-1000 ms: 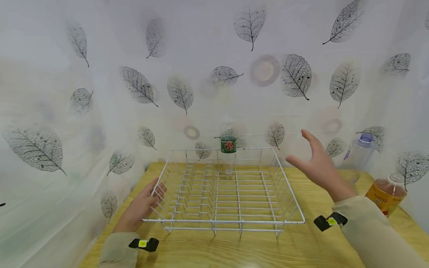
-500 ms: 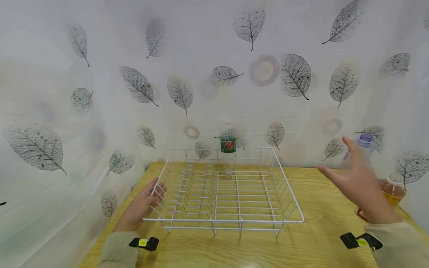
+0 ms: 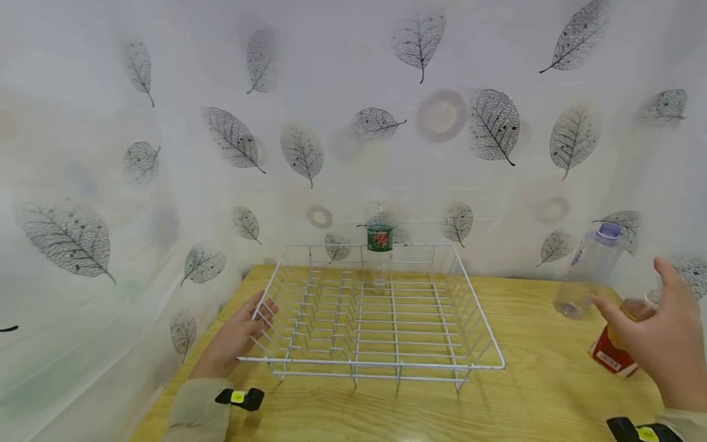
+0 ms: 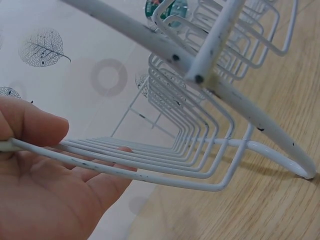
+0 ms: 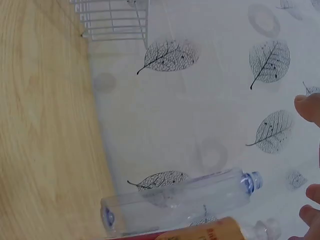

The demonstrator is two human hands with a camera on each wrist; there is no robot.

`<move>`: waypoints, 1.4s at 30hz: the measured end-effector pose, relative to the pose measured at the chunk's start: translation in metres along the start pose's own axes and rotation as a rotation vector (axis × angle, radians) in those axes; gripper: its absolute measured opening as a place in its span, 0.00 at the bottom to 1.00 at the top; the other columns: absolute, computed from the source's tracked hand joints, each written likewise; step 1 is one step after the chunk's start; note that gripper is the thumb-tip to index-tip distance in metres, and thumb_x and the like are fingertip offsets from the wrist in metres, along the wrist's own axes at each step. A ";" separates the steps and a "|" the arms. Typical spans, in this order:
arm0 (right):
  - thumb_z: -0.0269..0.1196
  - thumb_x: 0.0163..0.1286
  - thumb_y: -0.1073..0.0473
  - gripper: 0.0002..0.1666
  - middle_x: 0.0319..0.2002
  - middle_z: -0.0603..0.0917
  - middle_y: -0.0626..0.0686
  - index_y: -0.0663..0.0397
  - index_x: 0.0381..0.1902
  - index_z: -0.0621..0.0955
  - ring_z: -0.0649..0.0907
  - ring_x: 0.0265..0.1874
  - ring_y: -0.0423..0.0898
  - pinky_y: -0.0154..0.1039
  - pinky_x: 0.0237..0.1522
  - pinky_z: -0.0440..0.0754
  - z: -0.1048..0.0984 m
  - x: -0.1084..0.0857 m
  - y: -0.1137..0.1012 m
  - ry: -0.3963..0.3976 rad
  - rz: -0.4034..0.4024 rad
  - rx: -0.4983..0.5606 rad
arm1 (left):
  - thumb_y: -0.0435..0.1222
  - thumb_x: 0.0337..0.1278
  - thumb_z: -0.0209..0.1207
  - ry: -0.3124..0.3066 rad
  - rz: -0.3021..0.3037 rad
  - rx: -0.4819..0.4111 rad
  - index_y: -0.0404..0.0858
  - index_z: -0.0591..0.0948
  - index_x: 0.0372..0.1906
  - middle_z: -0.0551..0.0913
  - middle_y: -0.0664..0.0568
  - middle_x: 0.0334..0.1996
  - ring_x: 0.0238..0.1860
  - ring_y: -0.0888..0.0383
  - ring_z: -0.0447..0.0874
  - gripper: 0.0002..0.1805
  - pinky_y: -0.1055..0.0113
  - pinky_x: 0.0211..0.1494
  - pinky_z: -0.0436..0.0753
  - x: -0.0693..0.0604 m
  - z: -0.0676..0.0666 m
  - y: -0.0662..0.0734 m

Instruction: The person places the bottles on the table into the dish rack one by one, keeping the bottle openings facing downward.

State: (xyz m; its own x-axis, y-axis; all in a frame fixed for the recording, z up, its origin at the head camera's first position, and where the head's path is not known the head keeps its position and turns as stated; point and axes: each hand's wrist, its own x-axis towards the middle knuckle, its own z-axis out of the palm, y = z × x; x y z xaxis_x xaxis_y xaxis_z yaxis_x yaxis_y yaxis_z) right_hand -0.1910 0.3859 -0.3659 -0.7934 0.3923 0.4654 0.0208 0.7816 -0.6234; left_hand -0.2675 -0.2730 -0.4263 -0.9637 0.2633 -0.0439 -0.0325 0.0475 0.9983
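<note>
My left hand grips the left side of a white wire rack; in the left wrist view the thumb of that hand lies over a rim wire of the rack, with fingers beneath. My right hand is at the far right, thumb and fingers spread and holding nothing. It partly hides a bottle with an orange and red label, also low in the right wrist view; whether they touch, I cannot tell. Fingertips of the right hand show at that view's right edge.
Left of the labelled bottle stands a clear bottle with a purple top. A clear bottle with a green label is upright at the rack's back edge, inside or behind unclear. A leaf-printed sheet hangs behind the wooden table.
My right hand has moved right and slightly down, away from the rack, past the purple-topped bottle to the labelled one. The left hand has kept its hold on the rack.
</note>
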 end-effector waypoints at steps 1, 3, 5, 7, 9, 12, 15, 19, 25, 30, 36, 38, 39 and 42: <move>0.67 0.70 0.48 0.61 0.80 0.41 0.66 0.53 0.83 0.40 0.47 0.75 0.74 0.79 0.63 0.49 -0.001 -0.002 0.005 0.019 0.018 0.003 | 0.22 0.72 0.36 0.001 -0.002 0.003 0.42 0.33 0.82 0.48 0.34 0.79 0.75 0.42 0.52 0.42 0.60 0.72 0.65 0.000 0.000 0.000; 0.66 0.70 0.49 0.59 0.81 0.42 0.64 0.51 0.83 0.41 0.47 0.76 0.72 0.78 0.65 0.49 -0.001 -0.004 0.015 0.055 0.059 0.027 | 0.22 0.72 0.36 0.003 -0.007 0.008 0.42 0.33 0.82 0.48 0.34 0.78 0.73 0.43 0.55 0.42 0.58 0.72 0.66 0.000 0.001 0.002; 0.65 0.71 0.48 0.57 0.81 0.43 0.62 0.50 0.83 0.43 0.44 0.78 0.67 0.76 0.67 0.47 0.000 -0.006 0.025 0.090 0.095 0.024 | 0.22 0.72 0.36 0.006 -0.010 0.015 0.42 0.34 0.82 0.49 0.34 0.78 0.71 0.45 0.58 0.42 0.57 0.71 0.66 0.000 0.002 0.003; 0.64 0.70 0.49 0.56 0.81 0.45 0.61 0.50 0.83 0.44 0.45 0.78 0.64 0.73 0.69 0.47 0.000 -0.007 0.033 0.119 0.132 0.032 | 0.22 0.72 0.36 0.007 -0.013 0.022 0.42 0.33 0.82 0.49 0.34 0.78 0.70 0.48 0.60 0.41 0.58 0.71 0.67 0.000 0.002 0.003; 0.64 0.70 0.49 0.56 0.81 0.46 0.60 0.48 0.83 0.44 0.47 0.79 0.61 0.70 0.71 0.47 0.002 -0.008 0.041 0.139 0.171 0.047 | 0.22 0.72 0.36 0.008 -0.012 0.022 0.41 0.33 0.82 0.49 0.33 0.78 0.69 0.48 0.61 0.41 0.59 0.70 0.67 -0.001 0.003 0.003; 0.63 0.71 0.50 0.55 0.81 0.47 0.58 0.45 0.83 0.43 0.49 0.79 0.57 0.63 0.74 0.47 0.007 -0.010 0.051 0.181 0.215 0.083 | 0.21 0.71 0.36 0.011 -0.007 0.023 0.40 0.34 0.82 0.49 0.33 0.77 0.68 0.49 0.62 0.41 0.60 0.69 0.69 -0.001 0.003 0.003; 0.61 0.72 0.51 0.55 0.82 0.45 0.55 0.41 0.83 0.40 0.48 0.79 0.52 0.56 0.76 0.46 0.013 -0.011 0.061 0.196 0.276 0.145 | 0.21 0.71 0.37 0.009 -0.001 0.017 0.39 0.34 0.82 0.50 0.32 0.77 0.66 0.51 0.64 0.41 0.62 0.67 0.71 -0.001 0.003 0.002; 0.60 0.73 0.50 0.55 0.82 0.43 0.53 0.37 0.83 0.38 0.47 0.79 0.49 0.51 0.77 0.45 0.020 -0.011 0.076 0.171 0.368 0.216 | 0.21 0.72 0.37 0.013 -0.005 0.014 0.40 0.35 0.82 0.50 0.34 0.77 0.63 0.58 0.67 0.41 0.63 0.66 0.72 -0.002 0.003 0.002; 0.60 0.74 0.46 0.59 0.81 0.41 0.58 0.40 0.82 0.32 0.44 0.79 0.54 0.56 0.76 0.41 0.032 -0.009 0.103 0.049 0.469 0.295 | 0.21 0.69 0.38 0.027 -0.009 0.004 0.40 0.33 0.82 0.47 0.35 0.79 0.73 0.45 0.57 0.43 0.59 0.72 0.66 -0.001 0.004 0.002; 0.61 0.73 0.45 0.60 0.81 0.38 0.57 0.35 0.81 0.30 0.42 0.79 0.57 0.62 0.75 0.43 0.041 -0.011 0.118 -0.028 0.464 0.351 | 0.20 0.69 0.38 0.026 -0.007 0.002 0.40 0.32 0.82 0.45 0.36 0.80 0.77 0.41 0.50 0.44 0.54 0.76 0.59 0.000 0.004 0.001; 0.63 0.74 0.52 0.53 0.74 0.57 0.43 0.25 0.81 0.42 0.57 0.74 0.39 0.22 0.64 0.62 0.047 -0.013 0.127 -0.031 0.331 0.385 | 0.21 0.70 0.39 0.029 0.003 0.013 0.40 0.35 0.82 0.49 0.34 0.78 0.72 0.45 0.58 0.43 0.60 0.70 0.68 -0.001 0.003 0.002; 0.63 0.75 0.54 0.52 0.73 0.59 0.42 0.24 0.81 0.43 0.59 0.72 0.37 0.14 0.52 0.63 0.048 -0.013 0.130 -0.039 0.302 0.399 | 0.21 0.70 0.39 0.020 0.008 0.015 0.40 0.35 0.82 0.49 0.33 0.78 0.70 0.47 0.60 0.43 0.62 0.68 0.70 -0.001 0.003 0.003; 0.62 0.75 0.55 0.52 0.73 0.59 0.41 0.24 0.81 0.44 0.59 0.71 0.36 0.14 0.49 0.63 0.049 -0.013 0.132 -0.043 0.290 0.410 | 0.21 0.70 0.39 0.018 0.010 0.013 0.40 0.35 0.82 0.49 0.33 0.78 0.70 0.49 0.61 0.43 0.62 0.68 0.70 -0.001 0.003 0.003; 0.63 0.74 0.57 0.51 0.69 0.63 0.38 0.24 0.81 0.46 0.64 0.66 0.32 0.15 0.45 0.66 0.051 -0.014 0.137 -0.053 0.263 0.415 | 0.21 0.70 0.40 0.016 0.012 0.017 0.39 0.35 0.82 0.49 0.33 0.78 0.68 0.52 0.63 0.43 0.63 0.67 0.71 -0.002 0.003 0.003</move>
State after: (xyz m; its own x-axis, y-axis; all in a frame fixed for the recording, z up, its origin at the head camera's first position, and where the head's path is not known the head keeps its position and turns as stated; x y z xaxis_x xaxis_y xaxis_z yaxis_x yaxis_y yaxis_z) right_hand -0.2081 0.4631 -0.4893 -0.8238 0.5167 0.2331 -0.0110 0.3965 -0.9180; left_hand -0.2649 -0.2703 -0.4230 -0.9682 0.2481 -0.0314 -0.0168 0.0606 0.9980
